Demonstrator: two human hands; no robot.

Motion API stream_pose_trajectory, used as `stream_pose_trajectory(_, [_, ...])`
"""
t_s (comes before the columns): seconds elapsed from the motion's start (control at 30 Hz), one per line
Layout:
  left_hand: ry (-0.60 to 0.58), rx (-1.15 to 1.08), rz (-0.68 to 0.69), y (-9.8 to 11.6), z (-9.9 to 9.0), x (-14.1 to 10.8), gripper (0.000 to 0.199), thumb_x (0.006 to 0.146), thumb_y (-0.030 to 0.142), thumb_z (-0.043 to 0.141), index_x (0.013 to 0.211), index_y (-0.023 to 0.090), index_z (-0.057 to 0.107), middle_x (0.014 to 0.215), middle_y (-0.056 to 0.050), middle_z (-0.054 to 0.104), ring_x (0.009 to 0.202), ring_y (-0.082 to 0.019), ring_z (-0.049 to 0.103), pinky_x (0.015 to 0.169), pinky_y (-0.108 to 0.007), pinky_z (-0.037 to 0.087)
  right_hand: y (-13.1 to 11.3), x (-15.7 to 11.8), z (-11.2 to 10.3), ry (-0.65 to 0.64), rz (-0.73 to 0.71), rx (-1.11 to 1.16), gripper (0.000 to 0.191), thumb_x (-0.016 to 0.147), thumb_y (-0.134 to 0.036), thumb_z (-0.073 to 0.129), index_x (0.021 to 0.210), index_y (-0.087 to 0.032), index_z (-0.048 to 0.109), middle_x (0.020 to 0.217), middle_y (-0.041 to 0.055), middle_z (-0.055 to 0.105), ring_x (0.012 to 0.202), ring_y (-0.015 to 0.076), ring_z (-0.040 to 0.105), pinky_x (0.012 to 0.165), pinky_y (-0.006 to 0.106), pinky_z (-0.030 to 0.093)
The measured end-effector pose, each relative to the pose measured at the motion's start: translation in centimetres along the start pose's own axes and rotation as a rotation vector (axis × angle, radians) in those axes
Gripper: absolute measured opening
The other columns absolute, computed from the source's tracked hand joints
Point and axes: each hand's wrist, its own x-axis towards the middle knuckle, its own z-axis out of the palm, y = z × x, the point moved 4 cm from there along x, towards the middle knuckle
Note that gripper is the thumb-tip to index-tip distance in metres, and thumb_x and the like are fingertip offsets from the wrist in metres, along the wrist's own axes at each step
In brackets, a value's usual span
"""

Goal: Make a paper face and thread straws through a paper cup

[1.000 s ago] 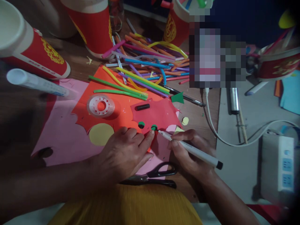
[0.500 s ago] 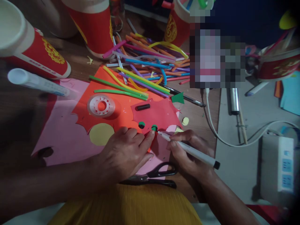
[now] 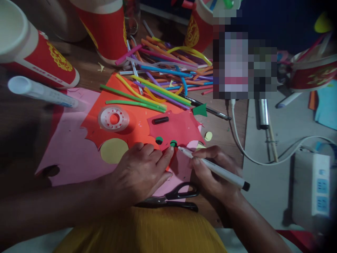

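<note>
My left hand lies flat on the pink paper, its index fingertip at the lower edge of a small green paper circle with black marking on it. In a pen grip, my right hand is shut on a white marker, whose tip points at that circle from the right. A second green circle, partly blackened, sits just left of it. Both circles are by the lower edge of a red paper scrap, which bears a black marker cap. Black-handled scissors lie below my hands, partly covered.
An orange sheet carries a tape roll and several straws at its back. Red paper cups stand behind. A cream circle is left of my hand. A white cable and a power strip are at right.
The marker tip has drawn back slightly to the right, away from the green circle, with my right hand. My left hand stays in place.
</note>
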Motion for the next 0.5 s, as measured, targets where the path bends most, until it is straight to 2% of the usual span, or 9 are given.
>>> stream_pose_trajectory(0.17, [-0.011, -0.012, -0.002, 0.04, -0.01, 0.08, 0.045, 0.092, 0.039, 0.043, 0.125, 0.011, 0.052, 0.086, -0.006, 0.068, 0.078, -0.023, 0.058, 0.069, -0.037, 0.039, 0.45, -0.27, 0.01, 0.007, 0.076, 0.013, 0.006, 0.078, -0.019, 0.062, 0.083, -0.022, 0.060, 0.064, -0.0034, 0.067, 0.051, 0.0124, 0.064, 0.047, 0.023, 0.049])
stream_pose_trajectory(0.5, [-0.012, 0.001, -0.014, -0.08, -0.01, 0.09, 0.046, 0.091, 0.040, 0.044, 0.126, 0.011, 0.052, 0.083, -0.006, 0.067, 0.078, -0.023, 0.057, 0.070, -0.038, 0.040, 0.17, -0.01, 0.30, -0.008, 0.037, 0.039, 0.010, 0.076, -0.016, 0.063, 0.084, -0.022, 0.061, 0.067, -0.0034, 0.068, 0.050, 0.0113, 0.063, 0.047, 0.021, 0.051])
